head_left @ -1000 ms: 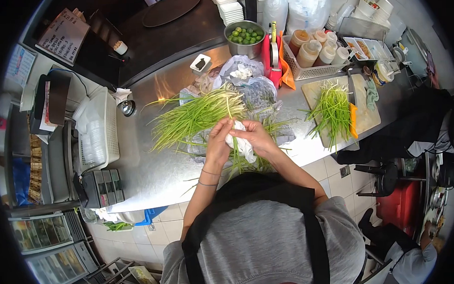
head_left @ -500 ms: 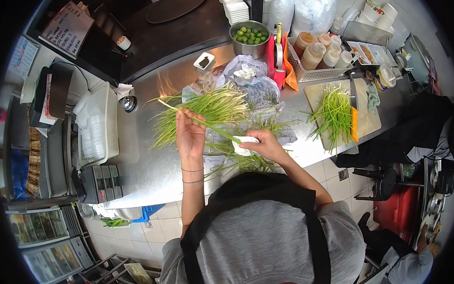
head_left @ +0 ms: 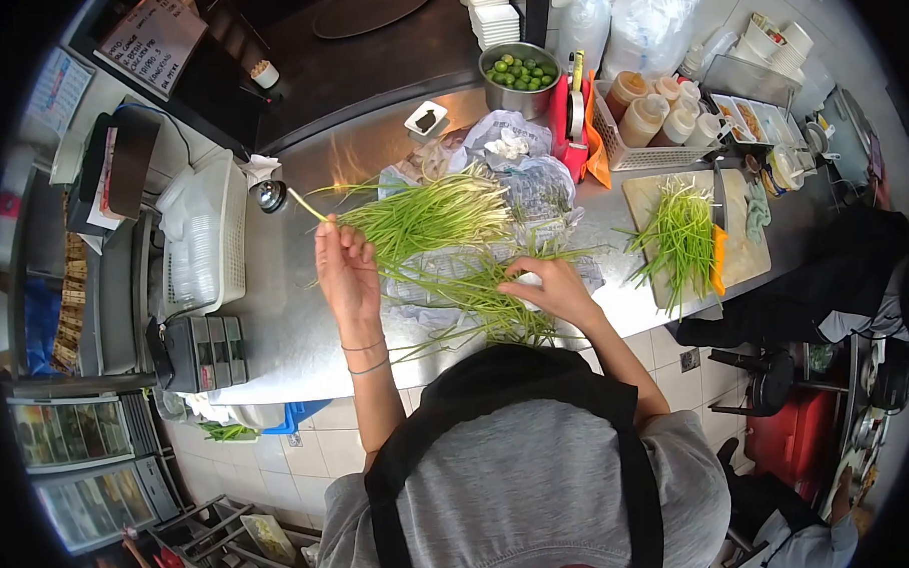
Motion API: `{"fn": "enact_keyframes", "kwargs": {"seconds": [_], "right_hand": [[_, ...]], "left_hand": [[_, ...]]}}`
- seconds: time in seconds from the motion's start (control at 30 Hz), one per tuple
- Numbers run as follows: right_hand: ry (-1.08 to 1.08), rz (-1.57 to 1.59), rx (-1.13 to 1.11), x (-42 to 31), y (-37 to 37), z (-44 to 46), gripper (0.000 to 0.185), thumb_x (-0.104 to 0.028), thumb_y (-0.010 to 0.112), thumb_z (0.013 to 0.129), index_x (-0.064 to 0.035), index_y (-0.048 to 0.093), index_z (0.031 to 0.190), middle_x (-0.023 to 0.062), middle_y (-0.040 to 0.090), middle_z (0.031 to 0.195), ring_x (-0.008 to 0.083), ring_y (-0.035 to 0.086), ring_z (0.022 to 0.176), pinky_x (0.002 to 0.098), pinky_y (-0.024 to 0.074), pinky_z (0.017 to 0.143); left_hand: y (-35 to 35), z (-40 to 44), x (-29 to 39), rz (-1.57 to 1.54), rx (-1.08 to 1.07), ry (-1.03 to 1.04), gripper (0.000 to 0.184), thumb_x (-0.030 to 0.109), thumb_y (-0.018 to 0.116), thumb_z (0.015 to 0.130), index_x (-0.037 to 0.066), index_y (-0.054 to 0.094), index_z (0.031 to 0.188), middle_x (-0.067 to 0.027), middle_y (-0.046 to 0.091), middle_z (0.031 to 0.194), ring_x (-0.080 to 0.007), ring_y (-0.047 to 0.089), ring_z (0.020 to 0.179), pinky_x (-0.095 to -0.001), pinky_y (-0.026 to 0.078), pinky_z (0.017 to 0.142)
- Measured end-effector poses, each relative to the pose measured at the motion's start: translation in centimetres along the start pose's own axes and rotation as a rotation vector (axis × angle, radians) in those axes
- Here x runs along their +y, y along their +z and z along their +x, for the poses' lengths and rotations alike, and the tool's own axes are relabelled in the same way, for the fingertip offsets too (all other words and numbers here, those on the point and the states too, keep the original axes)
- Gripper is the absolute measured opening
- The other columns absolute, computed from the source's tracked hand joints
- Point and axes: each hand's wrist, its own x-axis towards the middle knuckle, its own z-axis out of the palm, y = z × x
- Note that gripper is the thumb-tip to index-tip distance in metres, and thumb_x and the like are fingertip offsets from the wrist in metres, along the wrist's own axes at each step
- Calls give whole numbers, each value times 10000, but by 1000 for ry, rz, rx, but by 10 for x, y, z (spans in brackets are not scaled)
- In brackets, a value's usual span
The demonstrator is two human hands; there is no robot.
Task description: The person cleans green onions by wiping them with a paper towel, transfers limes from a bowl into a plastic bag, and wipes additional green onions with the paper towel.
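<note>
My left hand is raised at the left of the pile, its thumb and fingers pinching a green stalk whose pale end points up and left. My right hand is closed on a white cloth or tissue, mostly hidden by the fingers, over loose green stalks. Beyond my hands, a large bunch of green stalks with pale ends lies on plastic bags. More stalks rest on a cutting board at the right, beside an orange-handled knife.
A metal pot of green limes, a basket of sauce bottles and a small white dish stand at the back. A call bell and a basket of plastic containers are at the left. Another person is at the lower right.
My left hand has moved left with the stalk, away from my right hand. The stalk has come away from the white cloth, which my right hand has carried slightly right.
</note>
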Motion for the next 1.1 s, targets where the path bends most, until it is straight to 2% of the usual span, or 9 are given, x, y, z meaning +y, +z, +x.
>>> {"fn": "enact_keyframes", "kwargs": {"seconds": [0.13,0.27,0.47,0.67,0.77,0.9,0.93,1.07,1.1], "right_hand": [[2,-205,-139,-13,9,19,347,-337,645,815,-66,627,1031,138,654,836,272,639,664,362,482,612],[-133,188,-133,-27,24,32,301,-301,578,879,-81,619,1081,105,618,698,206,590,626,325,469,629],[-159,758,-374,2,59,47,210,-167,498,939,8,601,991,10,626,855,84,548,788,252,442,714],[27,838,-101,-5,40,25,139,-88,492,876,-2,597,846,30,608,769,74,546,699,228,427,624],[273,1272,148,-3,37,23,126,-73,472,840,-31,578,788,22,590,719,87,543,614,226,426,558],[214,1351,441,21,23,22,155,-60,481,821,-14,608,744,34,593,703,88,534,591,239,442,546],[-5,694,499,27,22,16,136,-65,496,814,-28,614,759,65,609,711,147,585,607,286,475,559],[-108,-524,88,29,41,9,184,-135,535,814,-92,625,969,73,630,936,240,629,659,343,510,648],[-26,-514,-41,26,46,12,191,-136,518,819,-91,623,972,91,618,973,275,625,716,372,503,675]], "left_hand": [[21,-10,-17,104,-18,2,207,189,447,965,47,517,1098,28,411,720,-42,363,626,-191,317,541],[31,-14,-26,87,-73,-14,210,198,443,967,47,515,1095,31,405,715,-38,351,623,-189,308,549],[34,-11,-25,-48,-102,-18,192,197,433,970,48,499,1070,31,384,708,-51,346,629,-193,313,556],[28,-18,-27,-93,-115,31,142,182,432,969,55,488,998,28,364,701,-60,336,630,-202,311,546],[43,-41,-41,-95,-129,40,128,177,429,969,60,477,953,29,351,694,-64,322,621,-198,300,539],[51,-48,-25,-43,-200,206,127,176,415,973,68,474,942,28,341,688,-66,311,616,-193,288,536],[67,-48,-13,-113,-216,124,126,183,408,975,76,474,965,29,345,692,-65,312,618,-192,290,536],[106,-37,-45,-18,-340,-383,174,176,405,971,78,465,1102,-47,528,882,-131,489,801,-272,411,698],[119,-33,-66,34,-358,-526,183,174,405,970,77,461,1114,-74,551,944,-160,516,863,-299,427,744]]}}
